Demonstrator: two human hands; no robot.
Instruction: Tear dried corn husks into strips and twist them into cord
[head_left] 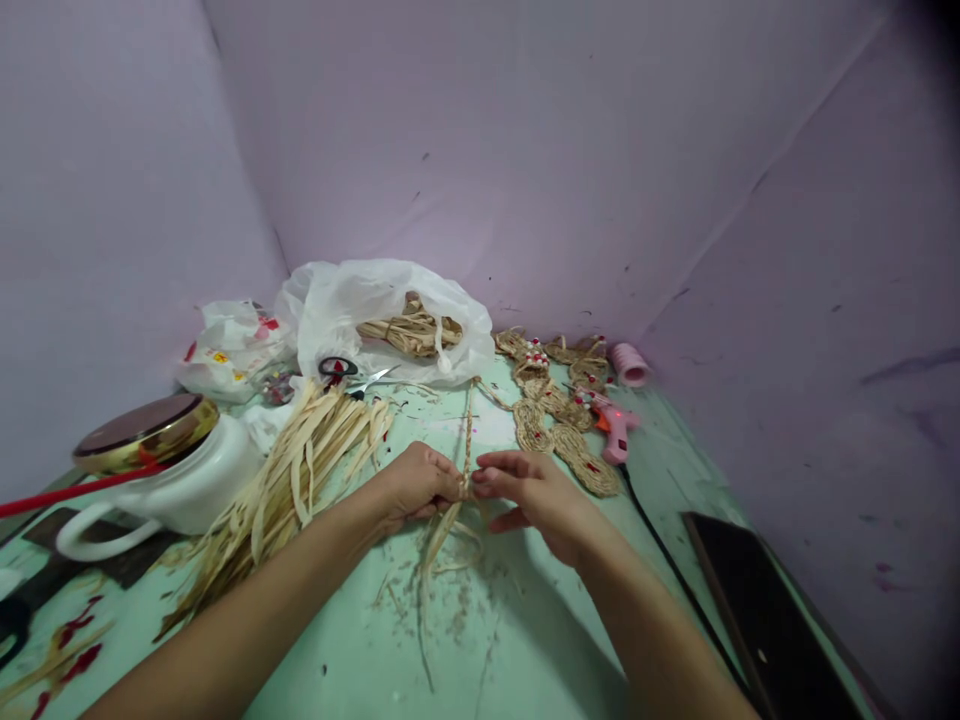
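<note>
A thin braid of dried straw-coloured fibre (pixel 469 435) runs from the back of the green table toward me, its loose strands (pixel 425 590) trailing over the near side. My left hand (pixel 421 485) is closed on the braid's near end, fingers pinched together. Just right of it, my right hand (pixel 529 495) has its fingers apart, with fingertips by the braid; whether they touch a strand is hard to see. Left of my hands lies a thick bundle of loose dried strips (pixel 300 470). Scissors (pixel 367 382) rest behind that bundle.
Coiled braided pieces with red and white beads (pixel 532 425) lie at back right, beside a pink glue gun (pixel 616 430) with a black cord and a pink spool (pixel 630 365). A white plastic bag (pixel 322 320) holds more strips. A white mug (pixel 217 480) and dark flat panel (pixel 765 610) flank the table.
</note>
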